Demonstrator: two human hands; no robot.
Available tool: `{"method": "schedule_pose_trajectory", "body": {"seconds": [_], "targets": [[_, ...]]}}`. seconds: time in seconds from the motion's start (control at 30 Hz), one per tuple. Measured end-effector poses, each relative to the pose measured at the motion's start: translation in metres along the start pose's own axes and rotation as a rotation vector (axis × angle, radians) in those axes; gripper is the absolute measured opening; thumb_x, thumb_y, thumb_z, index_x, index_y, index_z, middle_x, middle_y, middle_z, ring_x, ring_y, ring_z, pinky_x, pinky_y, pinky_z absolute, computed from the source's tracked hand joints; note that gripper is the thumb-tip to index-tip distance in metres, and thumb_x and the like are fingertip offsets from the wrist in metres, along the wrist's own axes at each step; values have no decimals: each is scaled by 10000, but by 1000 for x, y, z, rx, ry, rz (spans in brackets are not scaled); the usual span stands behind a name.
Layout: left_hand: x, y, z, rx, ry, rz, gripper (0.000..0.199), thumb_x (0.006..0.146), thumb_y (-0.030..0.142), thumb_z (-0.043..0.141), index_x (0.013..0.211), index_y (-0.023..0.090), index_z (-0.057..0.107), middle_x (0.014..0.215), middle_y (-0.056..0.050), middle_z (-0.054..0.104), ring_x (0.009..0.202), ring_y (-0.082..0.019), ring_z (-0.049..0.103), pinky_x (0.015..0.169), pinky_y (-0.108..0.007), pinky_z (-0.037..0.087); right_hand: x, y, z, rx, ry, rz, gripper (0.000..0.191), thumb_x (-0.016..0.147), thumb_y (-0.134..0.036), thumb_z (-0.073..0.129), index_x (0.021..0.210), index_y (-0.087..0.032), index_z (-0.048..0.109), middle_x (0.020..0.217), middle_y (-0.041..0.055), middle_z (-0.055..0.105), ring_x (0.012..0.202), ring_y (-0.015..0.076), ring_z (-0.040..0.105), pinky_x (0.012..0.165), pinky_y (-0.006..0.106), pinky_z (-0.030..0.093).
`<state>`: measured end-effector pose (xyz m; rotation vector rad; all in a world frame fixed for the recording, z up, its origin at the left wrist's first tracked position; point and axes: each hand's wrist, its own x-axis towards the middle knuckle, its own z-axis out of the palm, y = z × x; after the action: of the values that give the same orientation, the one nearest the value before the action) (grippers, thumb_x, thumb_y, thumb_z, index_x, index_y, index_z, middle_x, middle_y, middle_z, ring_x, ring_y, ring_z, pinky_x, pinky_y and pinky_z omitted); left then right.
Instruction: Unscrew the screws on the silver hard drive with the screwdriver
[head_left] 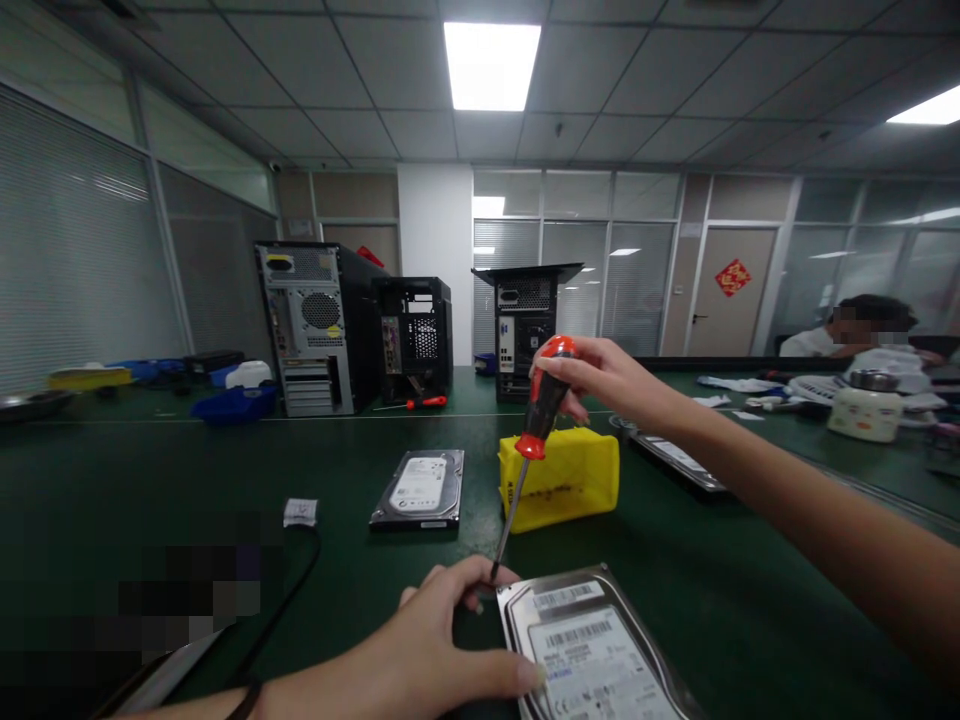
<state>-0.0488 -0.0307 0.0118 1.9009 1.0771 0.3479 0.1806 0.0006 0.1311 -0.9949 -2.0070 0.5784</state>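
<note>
The hard drive (589, 635) is right in front of me, low in my view, label up, and the job on it looks under way rather than finished. My right hand (596, 370) is wrapped around the red and black handle of a screwdriver (546, 400), whose shaft slants down to the drive's far left corner; whether the tip is seated in a screw, I can't tell. My left hand (435, 635) is spread, thumb resting on the drive's label and forefinger reaching to that corner beside the tip; I can't see whether the fingers close on its underside. The lid and label are on, and I can make out no removed screw, so I'd judge most of the work on this one is left. Farther out on the green surface (337, 600), a second drive (421, 488) lies with its label up, untouched, near the yellow bin (577, 485).
</note>
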Motion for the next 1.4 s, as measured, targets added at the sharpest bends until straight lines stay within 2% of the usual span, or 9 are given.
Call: {"method": "schedule_pose_trajectory", "body": {"seconds": [0.17, 0.3, 0.57, 0.83, 0.9, 1.0, 1.07, 1.2, 1.4], "targets": [[1, -2, 3, 24, 39, -18, 736, 547, 593, 751, 1173, 245, 585, 1194, -63, 580, 1108, -329, 476, 980, -456, 342, -3, -4, 1, -37, 9, 2, 408, 808, -480, 534, 885, -80, 520, 675, 30, 576, 445, 14, 479, 432, 146, 396], [0, 0, 1, 5, -5, 0, 726, 563, 592, 749, 1183, 256, 580, 1212, -57, 578, 1139, -332, 464, 988, -461, 345, -3, -6, -1, -49, 30, 2, 425, 807, -502, 522, 884, -84, 515, 679, 34, 578, 441, 17, 482, 429, 144, 401], [-16, 23, -6, 29, -79, -86, 634, 654, 523, 713, 1205, 253, 556, 1271, -54, 541, 1224, -322, 421, 1043, -438, 315, -5, -5, -1, -60, 17, 13, 441, 810, -513, 512, 896, -81, 519, 679, 34, 577, 454, 19, 485, 441, 146, 409], [-18, 30, -6, 56, -84, -123, 629, 674, 522, 704, 1225, 268, 535, 1289, -47, 525, 1240, -309, 410, 1046, -417, 315, -4, -1, 1, -73, -13, 24, 418, 837, -486, 486, 923, -78, 519, 690, 29, 556, 471, 12, 476, 454, 141, 403], [-18, 32, -6, 69, -84, -118, 625, 677, 526, 699, 1224, 271, 534, 1292, -40, 525, 1243, -306, 406, 1047, -405, 314, -4, -1, 0, -71, -32, 19, 414, 844, -480, 477, 999, -96, 488, 737, 28, 552, 495, 14, 485, 458, 139, 413], [-19, 35, -7, 70, -83, -136, 620, 685, 504, 699, 1233, 269, 529, 1290, -40, 526, 1241, -306, 409, 1043, -398, 317, -4, -5, -3, -71, -83, 3, 440, 861, -471, 455, 1164, -173, 340, 812, 9, 534, 561, 25, 518, 500, 146, 461], [-19, 34, -7, 55, -83, -145, 625, 687, 489, 704, 1240, 258, 529, 1280, -53, 527, 1234, -308, 416, 1040, -402, 319, -3, -13, -7, -84, -164, -1, 428, 872, -470, 434, 1173, -198, 296, 875, 17, 537, 625, 38, 553, 549, 161, 500], [-20, 29, -7, 30, -74, -87, 622, 673, 494, 724, 1226, 269, 548, 1225, -56, 546, 1210, -319, 435, 1033, -446, 315, 4, -35, -11, -135, -360, -2, 395, 863, -469, 458, 1115, -175, 382, 893, 28, 536, 636, 40, 557, 559, 165, 515], [-21, 27, -5, 50, -72, -110, 631, 680, 538, 704, 1238, 298, 534, 1242, -54, 534, 1237, -349, 392, 1036, -499, 287, 23, -50, 5, -175, -344, -81, 454, 861, -560, 390, 971, -129, 480, 812, 27, 553, 509, 0, 464, 399, 106, 366]]}}
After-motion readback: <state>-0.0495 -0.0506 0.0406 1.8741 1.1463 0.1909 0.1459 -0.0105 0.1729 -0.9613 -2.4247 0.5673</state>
